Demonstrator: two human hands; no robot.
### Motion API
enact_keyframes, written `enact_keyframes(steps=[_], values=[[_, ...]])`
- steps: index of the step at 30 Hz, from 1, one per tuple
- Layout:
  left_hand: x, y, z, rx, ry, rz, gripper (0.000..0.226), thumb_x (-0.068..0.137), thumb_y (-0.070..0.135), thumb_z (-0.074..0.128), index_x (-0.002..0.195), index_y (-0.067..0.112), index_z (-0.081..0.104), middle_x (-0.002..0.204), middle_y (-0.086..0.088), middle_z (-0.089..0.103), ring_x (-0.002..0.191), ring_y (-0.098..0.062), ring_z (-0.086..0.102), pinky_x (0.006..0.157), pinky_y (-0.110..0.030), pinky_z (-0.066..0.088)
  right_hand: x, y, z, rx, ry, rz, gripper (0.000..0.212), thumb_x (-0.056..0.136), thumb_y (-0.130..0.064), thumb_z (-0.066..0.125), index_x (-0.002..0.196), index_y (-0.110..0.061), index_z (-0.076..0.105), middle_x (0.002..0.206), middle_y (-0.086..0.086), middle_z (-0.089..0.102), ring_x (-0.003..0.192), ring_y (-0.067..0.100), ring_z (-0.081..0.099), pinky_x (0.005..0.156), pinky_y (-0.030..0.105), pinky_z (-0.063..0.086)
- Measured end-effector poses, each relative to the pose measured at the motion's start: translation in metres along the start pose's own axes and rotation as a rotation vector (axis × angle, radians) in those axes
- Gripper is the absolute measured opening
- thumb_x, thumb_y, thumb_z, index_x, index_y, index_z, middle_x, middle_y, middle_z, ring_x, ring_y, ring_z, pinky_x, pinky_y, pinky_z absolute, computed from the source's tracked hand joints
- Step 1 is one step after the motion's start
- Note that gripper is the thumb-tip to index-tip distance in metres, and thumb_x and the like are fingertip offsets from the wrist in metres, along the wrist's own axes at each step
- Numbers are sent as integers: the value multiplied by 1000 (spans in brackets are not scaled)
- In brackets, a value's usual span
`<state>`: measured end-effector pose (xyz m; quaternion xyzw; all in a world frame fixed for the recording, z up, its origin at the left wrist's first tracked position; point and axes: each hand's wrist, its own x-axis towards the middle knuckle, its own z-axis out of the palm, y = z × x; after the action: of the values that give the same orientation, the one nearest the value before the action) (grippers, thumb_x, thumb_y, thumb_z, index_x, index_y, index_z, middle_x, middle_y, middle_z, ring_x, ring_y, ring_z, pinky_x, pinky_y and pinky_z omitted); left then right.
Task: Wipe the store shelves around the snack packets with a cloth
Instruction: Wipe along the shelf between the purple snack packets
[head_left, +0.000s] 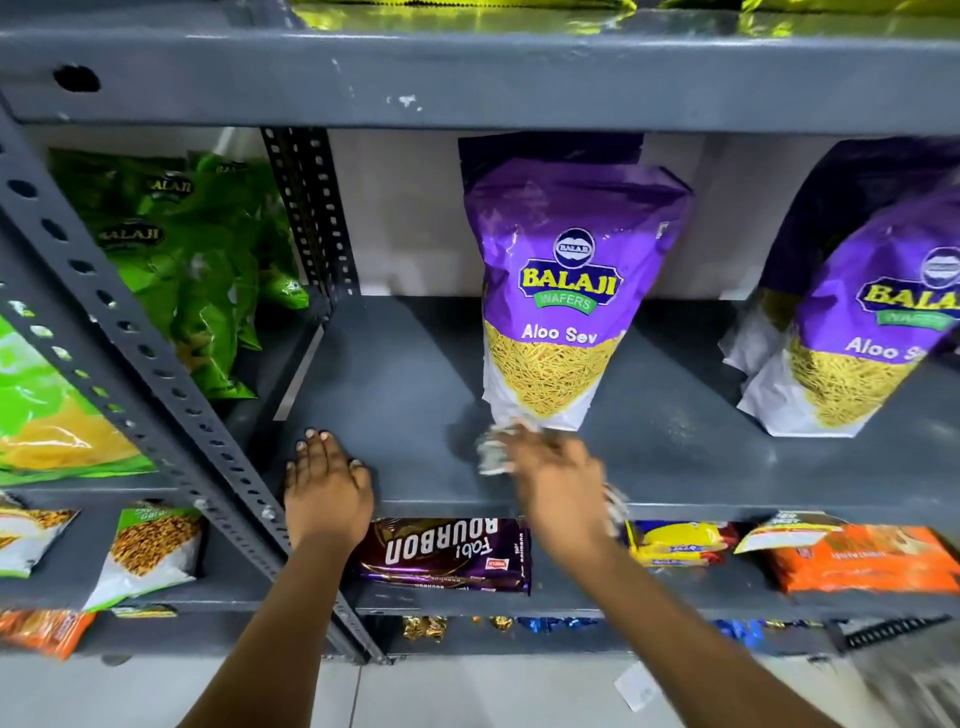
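A grey metal shelf (405, 395) runs across the middle of the view. On it stands a purple Aloo Sev packet (561, 291), upright. My right hand (556, 478) is blurred and holds a crumpled grey-white cloth (493, 449) against the shelf just below that packet's bottom edge. More of the cloth hangs out by my wrist. My left hand (324, 491) lies flat on the front of the shelf, fingers apart, to the left of the cloth. A second purple Aloo Sev packet (862, 332) leans at the right.
Green snack packets (182, 260) fill the bay left of the perforated upright (156, 374). The shelf below holds a Bourbon biscuit pack (447, 553), yellow (680, 543) and orange packs (862, 564). Another shelf board (467, 78) hangs overhead. Floor tiles show below.
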<state>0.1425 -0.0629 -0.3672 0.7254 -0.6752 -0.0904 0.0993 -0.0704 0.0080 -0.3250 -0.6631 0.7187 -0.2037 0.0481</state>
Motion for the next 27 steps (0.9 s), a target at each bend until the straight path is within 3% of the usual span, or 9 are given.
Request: enact_keyframes(steps=[2,4,7,11,16,19,21,24,27], values=[[-3,9,2,12,-21,1,55,97,24,24,144,0,8,155,-20,7,143,-31,7,118,-41,7,-3,-22,24,17,-134,-121,53,86,-5,41,132,-31,36,144,2,43,128,30,33,94,46,33],[-8,19,5,9,-12,10,54,97,25,23,144,0,9,155,-19,7,143,-30,6,118,-41,6,-5,-14,38,7,-104,-153,49,87,-12,42,132,-33,35,147,-4,39,130,27,32,94,47,32],[-15,41,11,10,2,28,58,94,30,12,144,0,11,155,-18,9,143,-29,7,118,-41,3,-10,37,26,-31,-50,-64,47,84,-14,48,127,-34,44,140,-6,49,128,26,40,91,47,37],[-18,91,22,-66,-10,96,63,89,32,5,143,1,13,155,-17,12,143,-27,9,117,-39,3,-25,109,-11,-111,107,114,38,75,-14,61,110,-29,60,110,6,71,106,32,59,77,48,47],[-19,136,35,-128,-25,54,54,96,26,17,144,0,11,155,-16,10,143,-27,8,117,-39,3,-21,115,-14,95,169,390,24,83,-26,56,105,-32,62,112,12,66,103,37,56,82,49,44],[-18,138,41,-49,-12,16,57,94,28,14,144,0,8,156,-16,7,144,-27,5,117,-41,4,-28,84,10,-49,56,4,38,64,-27,58,99,-42,62,101,-13,73,85,19,68,62,35,53],[-17,140,44,-35,-4,16,57,96,28,19,144,0,7,156,-16,6,144,-27,5,117,-41,4,-28,104,3,-133,62,-54,48,60,-27,67,103,-46,58,104,-21,71,87,15,67,62,32,52],[-20,140,42,-15,-7,18,58,96,30,20,144,1,8,156,-15,7,144,-27,6,117,-41,5,-13,139,-27,79,49,154,36,78,-20,57,111,-36,60,105,-1,71,93,25,63,75,36,48],[-18,141,43,-3,10,12,59,96,33,20,145,2,6,156,-13,7,144,-26,5,117,-41,5,52,160,-62,550,171,239,29,89,-18,47,113,-14,62,94,19,72,73,24,63,68,25,48]])
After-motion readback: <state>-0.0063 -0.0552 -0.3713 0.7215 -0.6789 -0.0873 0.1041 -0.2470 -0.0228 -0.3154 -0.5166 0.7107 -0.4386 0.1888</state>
